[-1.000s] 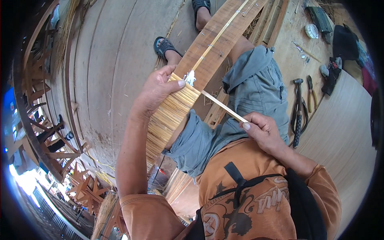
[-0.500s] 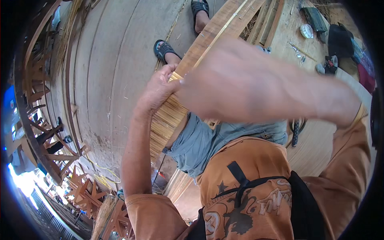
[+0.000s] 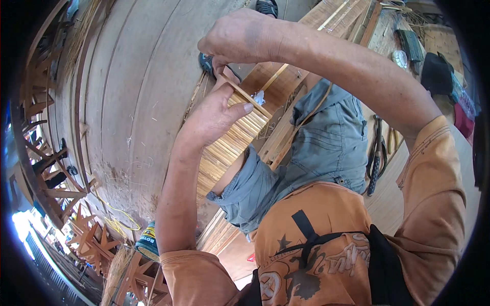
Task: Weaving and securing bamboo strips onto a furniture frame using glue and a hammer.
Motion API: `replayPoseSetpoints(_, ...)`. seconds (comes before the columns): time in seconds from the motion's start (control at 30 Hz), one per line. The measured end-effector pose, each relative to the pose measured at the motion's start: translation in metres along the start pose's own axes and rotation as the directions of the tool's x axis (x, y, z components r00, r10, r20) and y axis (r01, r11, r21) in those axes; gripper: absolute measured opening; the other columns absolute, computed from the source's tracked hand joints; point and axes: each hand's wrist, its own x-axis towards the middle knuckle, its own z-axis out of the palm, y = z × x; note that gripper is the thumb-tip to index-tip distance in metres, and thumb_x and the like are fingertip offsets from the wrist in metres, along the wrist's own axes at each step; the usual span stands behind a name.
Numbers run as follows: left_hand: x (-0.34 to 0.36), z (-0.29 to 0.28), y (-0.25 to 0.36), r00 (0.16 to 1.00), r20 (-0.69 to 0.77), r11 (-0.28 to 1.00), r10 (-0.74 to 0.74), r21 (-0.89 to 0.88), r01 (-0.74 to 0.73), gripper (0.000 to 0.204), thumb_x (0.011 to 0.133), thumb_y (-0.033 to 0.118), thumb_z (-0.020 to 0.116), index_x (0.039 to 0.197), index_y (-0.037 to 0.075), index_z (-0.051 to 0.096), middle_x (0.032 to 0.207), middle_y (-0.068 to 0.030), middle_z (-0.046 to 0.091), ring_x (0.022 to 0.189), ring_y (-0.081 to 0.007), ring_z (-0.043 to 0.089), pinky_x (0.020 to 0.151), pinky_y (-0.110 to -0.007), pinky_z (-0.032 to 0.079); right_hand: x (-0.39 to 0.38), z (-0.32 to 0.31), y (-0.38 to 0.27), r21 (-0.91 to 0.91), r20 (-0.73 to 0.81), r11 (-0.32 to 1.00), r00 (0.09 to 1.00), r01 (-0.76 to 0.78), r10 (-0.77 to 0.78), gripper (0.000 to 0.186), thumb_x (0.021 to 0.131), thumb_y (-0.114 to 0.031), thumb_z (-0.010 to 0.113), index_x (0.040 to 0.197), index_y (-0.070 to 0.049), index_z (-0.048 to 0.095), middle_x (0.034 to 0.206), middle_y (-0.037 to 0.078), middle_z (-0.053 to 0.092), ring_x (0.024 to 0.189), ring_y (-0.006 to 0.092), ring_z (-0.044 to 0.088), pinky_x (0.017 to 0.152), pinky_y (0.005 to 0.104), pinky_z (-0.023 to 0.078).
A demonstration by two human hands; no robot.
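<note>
My left hand [image 3: 214,115] grips a panel of narrow straw-coloured slats [image 3: 229,143], its thumb resting across the slats near their upper end. My right hand [image 3: 235,38] is curled just above that end, near the left hand's fingertips; whatever it holds is hidden. The panel lies along a brown board [image 3: 301,76] over my legs, which bears a long pale strip [image 3: 279,70] and a white blob [image 3: 259,98] beside the outermost slat.
Long-handled tools [image 3: 376,158] lie to my right, with dark cloths [image 3: 435,74] farther back. Wooden star shapes [image 3: 87,229], a labelled tin [image 3: 147,239] and yellow cord [image 3: 122,224] are at the lower left. Wooden frames [image 3: 51,163] line the left side; my sandalled feet rest on planks [image 3: 127,92].
My right hand has swung up and left from my lap, where it held a thin pale stick, to the panel's upper end. My left hand has stayed on the panel, shifting slightly rightward in view.
</note>
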Motion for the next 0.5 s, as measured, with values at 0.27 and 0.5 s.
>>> replayPoseSetpoints(0.27,-0.003,-0.004,-0.001,0.999,-0.039,0.974,0.013,0.225,-0.004,0.047,0.093,0.024,0.066,0.126,-0.006,0.051,0.108,-0.0125,0.065,0.096,-0.0144,0.062,0.085,-0.03,0.05,0.007,-0.003,-0.003,0.043,0.094,0.996,0.993,-0.077,0.073,0.017,0.08,-0.019,0.072,0.093,-0.008,0.071,0.092,0.008,0.074,0.093,0.0281,0.07,0.078,0.0408,0.056)
replayPoseSetpoints(0.5,-0.004,0.001,0.002,0.996,-0.07,0.973,0.047,0.228,-0.03,0.045,0.093,0.023,0.066,0.123,-0.006,0.05,0.107,-0.0137,0.065,0.096,-0.0153,0.063,0.085,-0.031,0.051,0.009,0.009,-0.002,0.04,0.167,0.998,0.985,-0.056,0.049,0.021,0.08,-0.021,0.074,0.094,-0.007,0.068,0.087,0.012,0.072,0.088,0.0308,0.07,0.076,0.0428,0.056)
